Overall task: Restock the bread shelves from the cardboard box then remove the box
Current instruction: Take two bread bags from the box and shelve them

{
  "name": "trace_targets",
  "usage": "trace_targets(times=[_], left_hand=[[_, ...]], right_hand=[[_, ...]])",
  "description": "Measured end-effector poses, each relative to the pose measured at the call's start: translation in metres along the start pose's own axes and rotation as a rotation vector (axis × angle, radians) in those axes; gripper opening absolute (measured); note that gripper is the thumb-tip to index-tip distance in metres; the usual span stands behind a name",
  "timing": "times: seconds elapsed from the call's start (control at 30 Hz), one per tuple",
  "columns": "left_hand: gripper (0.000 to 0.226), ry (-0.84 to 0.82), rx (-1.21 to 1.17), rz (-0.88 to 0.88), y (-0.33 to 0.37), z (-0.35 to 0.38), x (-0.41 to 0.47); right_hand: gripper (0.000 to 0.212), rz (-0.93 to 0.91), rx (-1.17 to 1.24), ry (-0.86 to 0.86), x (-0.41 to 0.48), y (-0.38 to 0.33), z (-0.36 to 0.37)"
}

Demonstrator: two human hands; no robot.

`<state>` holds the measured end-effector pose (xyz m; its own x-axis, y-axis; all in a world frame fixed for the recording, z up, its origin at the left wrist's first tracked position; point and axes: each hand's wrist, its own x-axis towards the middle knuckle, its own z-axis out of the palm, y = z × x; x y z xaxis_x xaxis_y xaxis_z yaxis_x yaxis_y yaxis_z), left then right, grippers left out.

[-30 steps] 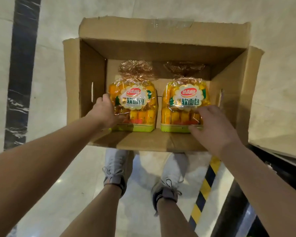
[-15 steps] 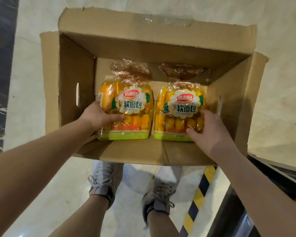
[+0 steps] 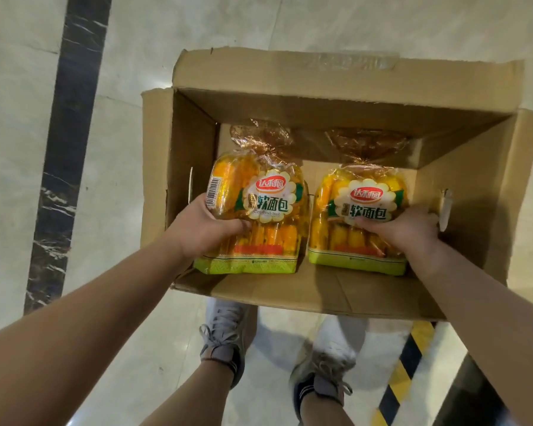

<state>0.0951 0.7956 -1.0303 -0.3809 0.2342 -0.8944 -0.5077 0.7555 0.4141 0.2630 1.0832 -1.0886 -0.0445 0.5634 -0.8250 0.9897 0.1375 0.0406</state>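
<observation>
An open cardboard box (image 3: 345, 84) stands on the floor in front of my feet, its flaps spread outward. Inside lie two clear bags of yellow soft bread with red and white labels. My left hand (image 3: 205, 229) grips the left bread bag (image 3: 268, 195) at its left side, thumb across the front, and the bag is tilted up off the box bottom. On the right bread bag (image 3: 366, 192), my right hand (image 3: 406, 229) holds the lower right part, fingers curled over the front.
Pale marble floor surrounds the box, with a dark stone strip (image 3: 65, 155) running along the left. A yellow and black hazard stripe (image 3: 403, 373) and a dark edge (image 3: 474, 395) lie at the lower right. My two shoes (image 3: 225, 339) stand just below the box.
Both hands have closed round the bags. The left bag has tilted and lifted so its barcode side shows. The view has shifted, putting the box further right.
</observation>
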Motion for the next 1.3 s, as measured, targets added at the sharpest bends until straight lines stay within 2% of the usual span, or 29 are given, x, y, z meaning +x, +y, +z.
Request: trace_targets(times=[0.07, 0.13, 0.2, 0.27, 0.37, 0.43, 0.63, 0.73, 0.8, 0.9, 1.1, 1.3], left_hand=[[0.067, 0.009, -0.001, 0.011, 0.0, -0.005, -0.005], [0.06, 0.013, -0.004, 0.022, 0.001, -0.009, -0.011], [0.051, -0.001, -0.012, 0.031, 0.006, -0.011, -0.021], [0.052, -0.006, -0.013, 0.05, 0.012, -0.014, -0.034], [0.058, -0.01, -0.042, 0.069, 0.03, -0.019, -0.063], [0.066, -0.027, -0.049, 0.086, 0.043, -0.025, -0.088], [0.057, -0.076, -0.1, 0.149, 0.101, -0.047, -0.201], [0.089, -0.071, -0.113, 0.152, 0.132, -0.063, -0.272], [0.082, -0.093, -0.122, 0.181, 0.154, -0.076, -0.32], [0.068, -0.086, -0.138, 0.228, 0.187, -0.092, -0.391], [0.101, -0.124, -0.112, 0.394, 0.241, -0.122, -0.52], [0.114, -0.109, -0.109, 0.585, 0.288, -0.122, -0.609]], right_hand=[[0.133, 0.021, -0.03, -0.066, -0.004, -0.005, -0.002], [0.134, 0.042, 0.054, -0.134, -0.01, -0.005, -0.005], [0.116, 0.033, 0.22, -0.181, -0.025, -0.003, -0.012], [0.1, 0.011, 0.351, -0.204, -0.039, 0.003, -0.017], [0.1, 0.011, 0.502, -0.206, -0.071, 0.013, -0.034], [0.101, 0.007, 0.601, -0.278, -0.097, 0.02, -0.053], [0.059, -0.121, 0.839, -0.429, -0.204, 0.049, -0.129], [0.063, -0.221, 0.902, -0.472, -0.277, 0.066, -0.18], [0.046, -0.304, 0.945, -0.507, -0.329, 0.076, -0.217], [0.038, -0.345, 1.02, -0.446, -0.408, 0.089, -0.275], [0.065, -0.539, 1.013, -0.344, -0.54, 0.113, -0.363], [0.051, -0.68, 1.09, -0.212, -0.621, 0.148, -0.41]])
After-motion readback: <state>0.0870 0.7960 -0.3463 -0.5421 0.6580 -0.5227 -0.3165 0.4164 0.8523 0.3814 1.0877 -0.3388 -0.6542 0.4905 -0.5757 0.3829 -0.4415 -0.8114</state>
